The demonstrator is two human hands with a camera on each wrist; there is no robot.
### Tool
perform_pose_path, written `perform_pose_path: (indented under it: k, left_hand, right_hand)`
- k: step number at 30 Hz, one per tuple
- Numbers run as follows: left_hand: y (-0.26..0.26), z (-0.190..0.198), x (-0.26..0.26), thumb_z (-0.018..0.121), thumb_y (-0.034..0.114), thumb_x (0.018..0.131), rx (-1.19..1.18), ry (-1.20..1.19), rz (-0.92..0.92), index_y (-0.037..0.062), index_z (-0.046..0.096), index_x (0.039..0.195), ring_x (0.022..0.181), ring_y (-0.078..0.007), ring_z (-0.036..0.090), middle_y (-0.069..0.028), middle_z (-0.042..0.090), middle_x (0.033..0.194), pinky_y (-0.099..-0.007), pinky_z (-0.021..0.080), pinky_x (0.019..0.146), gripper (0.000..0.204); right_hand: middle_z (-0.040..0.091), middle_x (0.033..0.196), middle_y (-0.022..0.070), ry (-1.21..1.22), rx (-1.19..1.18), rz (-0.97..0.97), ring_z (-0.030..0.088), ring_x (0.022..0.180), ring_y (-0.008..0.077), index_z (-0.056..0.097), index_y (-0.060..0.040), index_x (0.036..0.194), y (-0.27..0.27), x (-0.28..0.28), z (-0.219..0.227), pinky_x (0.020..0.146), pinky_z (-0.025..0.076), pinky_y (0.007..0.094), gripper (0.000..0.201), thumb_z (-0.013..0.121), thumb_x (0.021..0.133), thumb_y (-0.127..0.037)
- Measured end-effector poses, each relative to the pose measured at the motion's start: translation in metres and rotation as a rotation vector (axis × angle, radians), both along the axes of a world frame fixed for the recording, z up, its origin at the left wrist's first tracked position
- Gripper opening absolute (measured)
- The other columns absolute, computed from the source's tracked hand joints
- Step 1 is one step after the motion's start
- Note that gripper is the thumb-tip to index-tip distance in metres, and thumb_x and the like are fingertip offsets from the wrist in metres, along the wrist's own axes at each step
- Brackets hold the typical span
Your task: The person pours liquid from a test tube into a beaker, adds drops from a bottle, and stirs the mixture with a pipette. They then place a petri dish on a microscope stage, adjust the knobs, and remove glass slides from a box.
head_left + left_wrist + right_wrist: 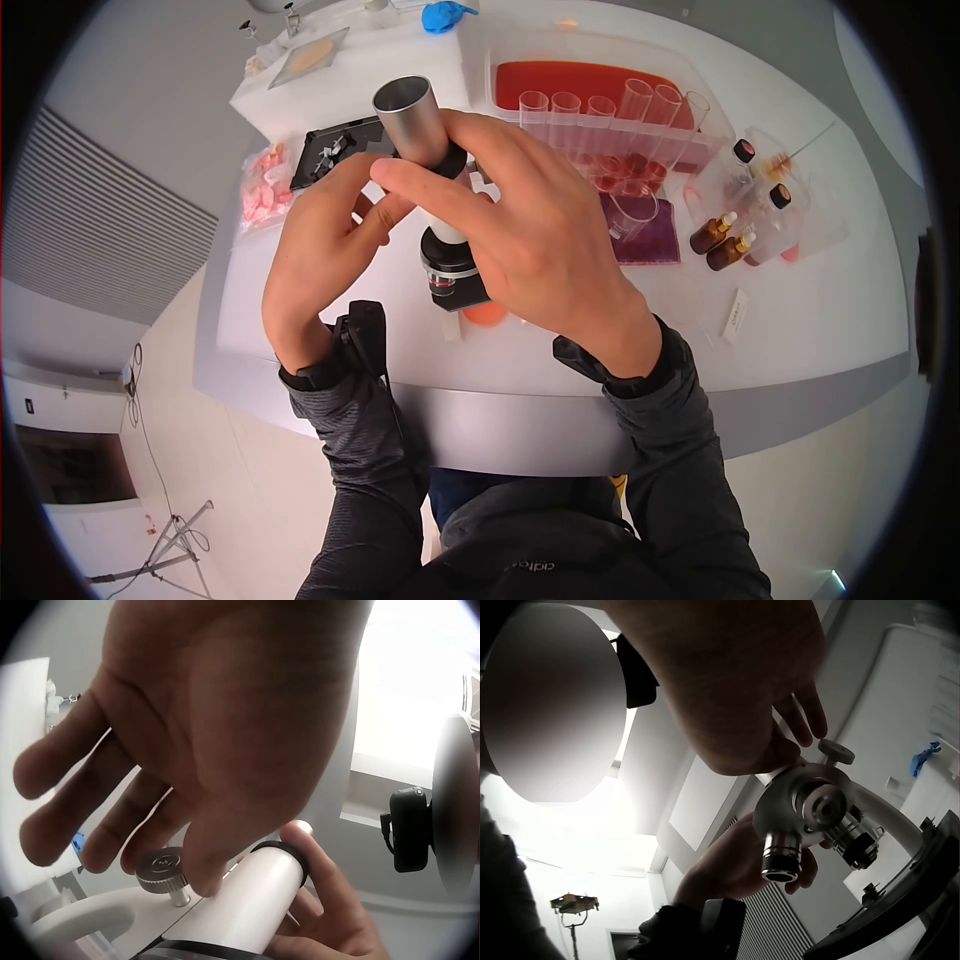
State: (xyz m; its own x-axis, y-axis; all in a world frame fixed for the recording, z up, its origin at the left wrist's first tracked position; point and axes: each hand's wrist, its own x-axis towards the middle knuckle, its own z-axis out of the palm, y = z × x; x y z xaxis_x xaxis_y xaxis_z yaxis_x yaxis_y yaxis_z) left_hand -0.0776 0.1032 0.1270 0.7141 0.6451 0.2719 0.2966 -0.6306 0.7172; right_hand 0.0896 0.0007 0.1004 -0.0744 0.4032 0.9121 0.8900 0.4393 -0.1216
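A microscope (446,224) stands at the middle of the table. Its white tube (244,900) has a black collar and an open silver cylinder (405,110) on top. My right hand (545,220) grips the tube at the collar, thumb across the near side. On the other side is my left hand (325,235), fingers loosely extended; its thumb reaches the tube beside a ribbed metal knob (161,871). In the right wrist view, objective lenses (781,856) hang from the turret over the dark stage (900,892).
A rack with several clear tubes (566,115) stands before a bin of red liquid (580,85). Brown dropper bottles (712,232) and a beaker (632,212) on a purple mat (655,245) are at right. A black tray (305,172) and bagged pink pieces (264,190) lie left.
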Motion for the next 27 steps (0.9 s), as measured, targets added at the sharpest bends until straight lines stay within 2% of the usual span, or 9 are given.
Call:
perform_pose_path:
  k: [3,7,13,18,21,24,27]
  left_hand:
    - [0.0,0.002,0.002,0.066,0.015,0.092,-0.011,-0.036,-0.025,-0.0021,0.061,0.103,0.06,-0.0151,0.057,-0.0082,0.063,0.084,-0.0279,0.046,0.054,0.021]
    - [0.006,-0.005,0.004,0.065,0.016,0.093,-0.084,-0.082,-0.058,-0.0023,0.062,0.1,0.059,-0.0139,0.056,-0.0076,0.063,0.082,-0.0278,0.045,0.053,0.02]
    - [0.009,-0.006,0.001,0.061,0.022,0.097,-0.149,-0.021,-0.051,-0.0008,0.063,0.096,0.055,-0.0122,0.056,-0.006,0.061,0.074,-0.0277,0.043,0.052,0.022]
    - [0.006,-0.004,0.003,0.06,0.023,0.097,-0.125,0.0,-0.029,-0.0005,0.062,0.095,0.056,-0.0128,0.057,-0.0065,0.061,0.075,-0.0282,0.044,0.052,0.024]
    - [0.006,-0.003,0.003,0.059,0.023,0.097,-0.075,0.02,-0.02,-0.0008,0.06,0.097,0.057,-0.0136,0.058,-0.007,0.061,0.075,-0.0284,0.045,0.053,0.024]
    - [0.006,-0.003,0.001,0.057,0.021,0.099,-0.056,0.026,-0.049,-0.0011,0.06,0.1,0.059,-0.0143,0.059,-0.0072,0.062,0.077,-0.0286,0.046,0.055,0.023]
    - [0.004,-0.004,0.002,0.054,0.018,0.1,-0.135,-0.06,-0.09,-0.0012,0.059,0.103,0.061,-0.0141,0.059,-0.0072,0.062,0.08,-0.0285,0.046,0.055,0.021]
  right_hand:
    - [0.061,0.111,0.0137,0.019,0.023,0.017,0.064,0.088,0.0276,0.071,-0.0127,0.116,0.0,-0.003,0.003,0.07,0.054,0.0344,0.051,0.062,0.07,0.008]
    - [0.061,0.111,0.0134,0.017,0.01,0.023,0.064,0.09,0.0286,0.071,-0.0132,0.116,-0.001,-0.002,0.003,0.071,0.054,0.0353,0.051,0.062,0.07,0.008]
    - [0.061,0.113,0.0133,0.019,-0.001,0.022,0.064,0.091,0.0295,0.071,-0.0141,0.116,-0.002,-0.003,0.004,0.073,0.054,0.036,0.052,0.063,0.07,0.008]
    - [0.061,0.115,0.0144,0.019,-0.01,0.018,0.064,0.094,0.0309,0.071,-0.0143,0.117,-0.002,-0.002,0.003,0.075,0.054,0.0376,0.054,0.062,0.069,0.009]
    - [0.058,0.115,0.0087,-0.017,-0.012,0.007,0.062,0.096,0.0265,0.066,-0.0189,0.118,0.0,0.001,0.002,0.076,0.053,0.0365,0.053,0.068,0.068,-0.003]
    - [0.061,0.115,0.0148,0.026,-0.023,0.032,0.064,0.095,0.0317,0.071,-0.015,0.118,-0.001,-0.002,0.004,0.076,0.054,0.0381,0.056,0.062,0.069,0.01]
    - [0.061,0.115,0.0145,0.026,-0.029,0.033,0.064,0.095,0.0313,0.071,-0.015,0.118,-0.004,-0.003,0.005,0.076,0.054,0.0379,0.055,0.062,0.069,0.01]
